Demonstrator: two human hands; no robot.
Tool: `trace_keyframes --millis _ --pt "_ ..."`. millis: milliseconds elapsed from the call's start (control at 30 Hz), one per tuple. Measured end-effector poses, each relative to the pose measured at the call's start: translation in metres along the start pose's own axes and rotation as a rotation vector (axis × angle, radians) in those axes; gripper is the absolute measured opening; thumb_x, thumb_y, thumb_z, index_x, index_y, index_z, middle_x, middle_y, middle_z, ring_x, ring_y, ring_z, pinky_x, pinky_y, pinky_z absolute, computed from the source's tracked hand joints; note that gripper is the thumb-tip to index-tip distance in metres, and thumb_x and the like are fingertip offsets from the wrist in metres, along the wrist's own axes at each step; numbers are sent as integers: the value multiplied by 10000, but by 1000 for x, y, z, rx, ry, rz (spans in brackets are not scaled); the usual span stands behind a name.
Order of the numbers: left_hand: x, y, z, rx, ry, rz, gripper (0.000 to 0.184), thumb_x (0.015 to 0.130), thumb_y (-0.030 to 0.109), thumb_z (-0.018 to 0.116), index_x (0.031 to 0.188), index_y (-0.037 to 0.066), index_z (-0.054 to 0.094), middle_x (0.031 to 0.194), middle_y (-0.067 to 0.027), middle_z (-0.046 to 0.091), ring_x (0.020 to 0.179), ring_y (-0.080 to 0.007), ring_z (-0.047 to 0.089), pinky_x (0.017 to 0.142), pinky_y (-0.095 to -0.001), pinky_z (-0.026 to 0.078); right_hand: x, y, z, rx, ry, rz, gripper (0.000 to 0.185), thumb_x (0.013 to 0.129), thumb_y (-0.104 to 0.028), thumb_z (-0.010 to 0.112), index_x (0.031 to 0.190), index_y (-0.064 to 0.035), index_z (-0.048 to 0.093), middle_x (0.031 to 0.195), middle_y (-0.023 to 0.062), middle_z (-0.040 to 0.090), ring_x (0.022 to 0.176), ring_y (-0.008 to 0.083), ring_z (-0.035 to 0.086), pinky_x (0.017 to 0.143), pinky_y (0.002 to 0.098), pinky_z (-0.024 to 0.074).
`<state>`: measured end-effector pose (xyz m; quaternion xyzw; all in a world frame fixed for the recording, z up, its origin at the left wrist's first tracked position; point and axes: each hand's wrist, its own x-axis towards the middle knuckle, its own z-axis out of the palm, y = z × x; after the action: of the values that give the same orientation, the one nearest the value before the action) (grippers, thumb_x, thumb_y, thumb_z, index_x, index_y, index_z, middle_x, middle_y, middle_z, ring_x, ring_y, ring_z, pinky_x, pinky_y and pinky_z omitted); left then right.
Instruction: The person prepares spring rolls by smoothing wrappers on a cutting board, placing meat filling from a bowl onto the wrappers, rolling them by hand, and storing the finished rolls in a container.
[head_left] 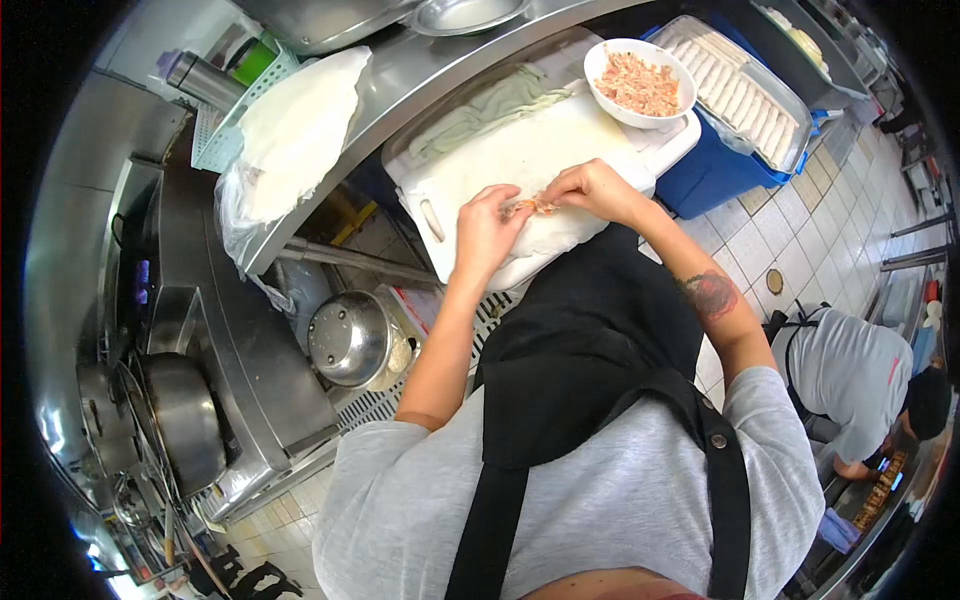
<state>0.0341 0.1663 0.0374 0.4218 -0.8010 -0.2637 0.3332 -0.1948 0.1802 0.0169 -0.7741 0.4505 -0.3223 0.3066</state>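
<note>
On a white cutting board (433, 218) lies a thin, pale wrapper sheet (560, 232) with a short line of orange shredded filling (541, 206) on it. My left hand (487, 228) is closed, its fingertips on the wrapper at the left end of the filling. From the other side my right hand (592, 191) pinches the filling at its right end. Fingers partly hide what each hand grips. A white bowl (597, 63) of the same shredded filling stands at the board's far right corner. A pale green cloth (480, 112) lies along the board's far side.
Right of the board, a tray (797, 150) of rolled white pieces rests on a blue bin (690, 180). A stack of pale sheets (295, 130) lies on the steel shelf (400, 95). A metal colander (350, 338) sits below left. Another person (845, 365) works at right.
</note>
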Motion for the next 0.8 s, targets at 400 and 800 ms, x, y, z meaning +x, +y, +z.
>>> trace_keyframes --millis 400,800 --pt "10 -10 45 -45 31 -74 135 711 28 773 839 10 732 829 -121 709 766 -233 683 724 -328 533 10 6 0 -129 82 43 176 665 -58 759 831 -25 712 870 125 676 774 260 671 702 325 532" --pt "27 -12 41 9 -213 -9 385 677 130 835 1041 45 743 974 -146 726 821 -246 705 792 -350 553 0 18 -2 -291 10 26 352 685 -147 807 1001 -27 707 983 109 647 876 272 641 783 366 519"
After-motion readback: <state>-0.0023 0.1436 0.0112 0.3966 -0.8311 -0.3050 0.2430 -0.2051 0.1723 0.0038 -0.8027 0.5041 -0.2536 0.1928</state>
